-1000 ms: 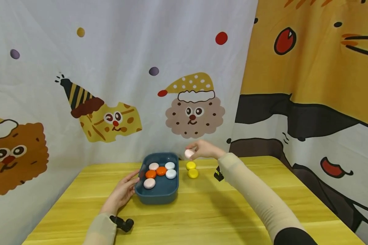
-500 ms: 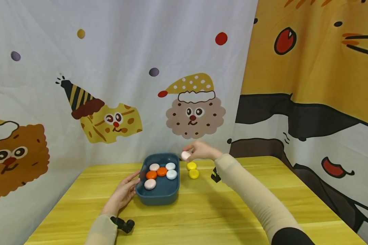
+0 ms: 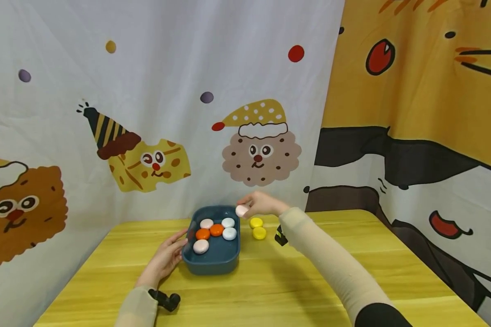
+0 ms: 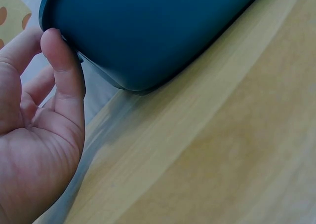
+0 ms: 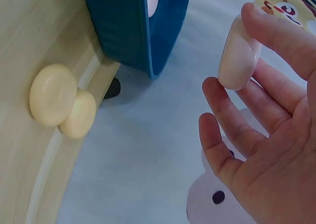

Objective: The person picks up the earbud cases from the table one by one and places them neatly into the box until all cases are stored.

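Observation:
My right hand (image 3: 263, 204) pinches a glossy pale pink disc (image 3: 242, 210) between thumb and fingers, held up beside the right rim of a blue-grey plastic bin (image 3: 211, 268). In the right wrist view the pink disc (image 5: 239, 58) stands on edge between thumb and fingertips. My left hand (image 3: 166, 256) touches the bin's left side, its thumb and fingertips at the rim. The bin holds two orange discs (image 3: 216, 230), two white discs (image 3: 229, 233) and two pale pink discs (image 3: 201, 246). In the left wrist view my left thumb tip (image 4: 55, 45) meets the bin's outer edge.
Two yellow discs (image 3: 259, 233) lie on the wooden table (image 3: 245, 295) just right of the bin, close together. A printed cloth (image 3: 167, 68) hangs behind the table's back edge, and a second patterned cloth (image 3: 393, 104) hangs at the right.
My right hand has moved left with the pale pink disc, from above the yellow discs to the bin's right rim. The left hand keeps its place at the bin.

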The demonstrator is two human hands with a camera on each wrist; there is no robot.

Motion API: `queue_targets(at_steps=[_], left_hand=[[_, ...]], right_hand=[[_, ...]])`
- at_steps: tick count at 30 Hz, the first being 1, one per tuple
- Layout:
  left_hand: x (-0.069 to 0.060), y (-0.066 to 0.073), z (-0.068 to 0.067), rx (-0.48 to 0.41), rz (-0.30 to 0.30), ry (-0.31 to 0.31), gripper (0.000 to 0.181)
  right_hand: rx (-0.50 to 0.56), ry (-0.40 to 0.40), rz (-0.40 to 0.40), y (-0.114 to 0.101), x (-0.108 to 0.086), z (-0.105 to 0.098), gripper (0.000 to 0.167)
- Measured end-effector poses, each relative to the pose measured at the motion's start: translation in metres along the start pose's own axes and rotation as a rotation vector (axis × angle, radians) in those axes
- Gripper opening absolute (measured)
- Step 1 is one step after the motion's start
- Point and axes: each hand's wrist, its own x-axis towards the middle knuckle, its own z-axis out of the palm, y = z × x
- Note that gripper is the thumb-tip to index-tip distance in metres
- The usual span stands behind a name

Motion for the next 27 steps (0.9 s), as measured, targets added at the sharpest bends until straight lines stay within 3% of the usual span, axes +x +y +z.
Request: queue_targets(at_steps=[12, 27], left_hand=[[-0.001, 0.002, 0.002, -0.011, -0.003, -0.018, 0.065], [0.0, 0.001, 0.003, -0.009, -0.015, 0.024, 0.059]], right_hand=[[-0.015, -0.033, -0.008, -0.009, 0.013, 0.015, 0.049], [-0.012, -0.061, -0.015, -0.016, 0.026, 0.03, 0.05]])
